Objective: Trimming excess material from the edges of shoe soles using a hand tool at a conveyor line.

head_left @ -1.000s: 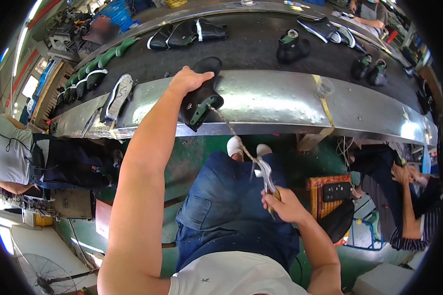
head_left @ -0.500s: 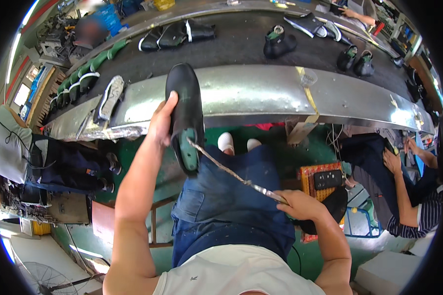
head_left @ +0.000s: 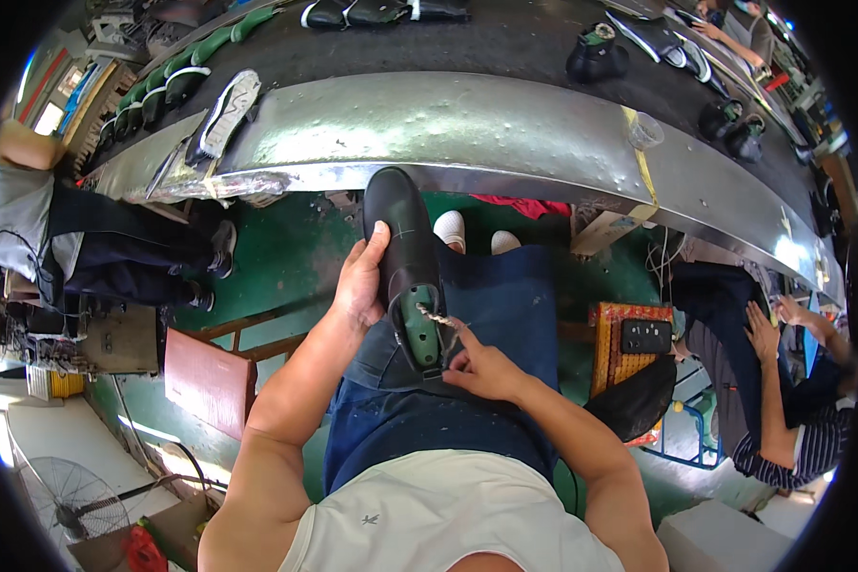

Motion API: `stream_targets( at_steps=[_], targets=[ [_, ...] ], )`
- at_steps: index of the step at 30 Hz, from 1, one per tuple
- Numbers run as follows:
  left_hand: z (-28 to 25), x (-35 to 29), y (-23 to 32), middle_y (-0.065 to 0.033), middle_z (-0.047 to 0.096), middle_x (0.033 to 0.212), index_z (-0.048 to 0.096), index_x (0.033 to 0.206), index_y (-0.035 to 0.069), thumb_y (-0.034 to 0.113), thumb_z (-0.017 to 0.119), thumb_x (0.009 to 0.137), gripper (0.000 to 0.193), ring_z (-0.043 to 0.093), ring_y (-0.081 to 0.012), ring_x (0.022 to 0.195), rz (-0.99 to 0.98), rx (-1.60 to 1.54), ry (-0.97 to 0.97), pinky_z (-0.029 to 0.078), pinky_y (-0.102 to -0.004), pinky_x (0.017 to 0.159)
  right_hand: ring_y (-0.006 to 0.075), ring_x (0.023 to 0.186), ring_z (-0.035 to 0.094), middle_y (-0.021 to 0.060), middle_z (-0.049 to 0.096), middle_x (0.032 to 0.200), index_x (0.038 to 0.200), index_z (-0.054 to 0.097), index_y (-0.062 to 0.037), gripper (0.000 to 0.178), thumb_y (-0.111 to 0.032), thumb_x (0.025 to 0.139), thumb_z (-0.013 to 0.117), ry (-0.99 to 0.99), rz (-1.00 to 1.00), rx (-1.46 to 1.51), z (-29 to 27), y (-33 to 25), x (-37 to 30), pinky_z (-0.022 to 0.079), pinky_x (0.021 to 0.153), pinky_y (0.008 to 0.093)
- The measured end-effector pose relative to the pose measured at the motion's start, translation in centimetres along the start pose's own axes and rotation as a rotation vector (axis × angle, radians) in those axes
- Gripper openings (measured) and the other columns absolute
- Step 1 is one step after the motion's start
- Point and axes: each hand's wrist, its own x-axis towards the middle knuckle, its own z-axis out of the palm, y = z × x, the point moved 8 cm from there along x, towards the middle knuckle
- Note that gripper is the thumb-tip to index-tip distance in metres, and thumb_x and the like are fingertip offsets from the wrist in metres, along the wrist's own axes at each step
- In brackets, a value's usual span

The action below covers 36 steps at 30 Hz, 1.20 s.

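Note:
My left hand [head_left: 360, 283] is closed round the side of a black shoe [head_left: 397, 214], thumb on top. The shoe is held toe-away over my lap, in front of the bench edge. A green shoe last [head_left: 417, 329] with small holes shows in its opening. From the last comes a short length of twisted cord [head_left: 434, 315]. My right hand [head_left: 484, 367] is beside the heel, index finger stretched to the cord, other fingers curled. The cord's far end and its metal end piece are mostly hidden by that hand.
A metal-edged bench [head_left: 353, 119] with a dark belt [head_left: 505, 57] runs ahead. A sole-up shoe [head_left: 227, 114] lies on its edge at left; black ankle shoes [head_left: 596, 57] stand further right. One person stands left, another sits right. A patterned stool [head_left: 615, 357] holds a black phone-like object [head_left: 645, 336].
The shoe has come nearer to me and a little right, off the bench edge. My right hand has moved in from the right to the heel, and less cord shows between.

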Motion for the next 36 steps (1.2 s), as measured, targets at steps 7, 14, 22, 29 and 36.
stream_targets(
  at_steps=[7,14,22,29,36],
  targets=[
    [-3.2,-0.7,-2.4,-0.0179,0.068,0.112,0.052,0.130,-0.004,0.048,0.063,0.101,0.061,0.072,-0.0257,0.094,-0.061,0.072,0.171,0.063,-0.0408,0.079,0.0199,0.073,0.069,0.0133,0.072,0.086,0.143,0.048,-0.0051,0.056,-0.025,0.096,0.071,0.227,-0.106,0.198,2.2,5.0,5.1,0.055,0.072,0.0322],
    [-6.2,0.3,-4.6,-0.0206,0.064,0.119,0.040,0.136,-0.009,0.052,0.072,0.094,0.081,0.071,-0.0273,0.098,-0.117,0.076,0.240,0.061,-0.0421,0.083,0.0130,0.074,0.063,0.0079,0.068,0.082,0.106,0.062,-0.0012,0.012,-0.011,0.102,0.056,0.619,-0.173,0.357,-4.3,1.6,1.6,0.052,0.070,0.0289],
    [-7.9,1.5,-6.4,-0.0235,0.060,0.128,0.035,0.142,-0.010,0.052,0.072,0.093,0.087,0.069,-0.0296,0.107,-0.150,0.136,0.298,0.060,-0.0436,0.089,0.0134,0.078,0.062,0.0079,0.067,0.088,0.123,0.060,-0.0018,0.022,-0.005,0.103,0.052,0.706,-0.285,0.386,-3.6,3.4,0.6,0.052,0.073,0.0278],
    [-7.1,1.2,-6.2,-0.0180,0.066,0.113,0.046,0.132,-0.008,0.048,0.069,0.097,0.069,0.071,-0.0259,0.095,-0.172,0.120,0.352,0.062,-0.0416,0.081,0.0248,0.064,0.064,0.0109,0.065,0.082,0.122,0.060,0.0014,0.030,0.000,0.093,0.063,0.620,-0.710,-0.008,-8.6,-7.7,-4.3,0.052,0.060,0.0333],
    [-7.5,1.7,-7.0,-0.0277,0.056,0.134,0.025,0.149,-0.012,0.052,0.072,0.093,0.096,0.067,-0.0323,0.111,-0.172,0.138,0.308,0.059,-0.0440,0.091,0.0237,0.063,0.061,0.0048,0.061,0.076,0.117,0.062,-0.0009,0.043,0.005,0.075,0.070,0.469,-0.783,-0.267,-8.6,-11.3,-3.4,0.050,0.057,0.0351]
  ],
)
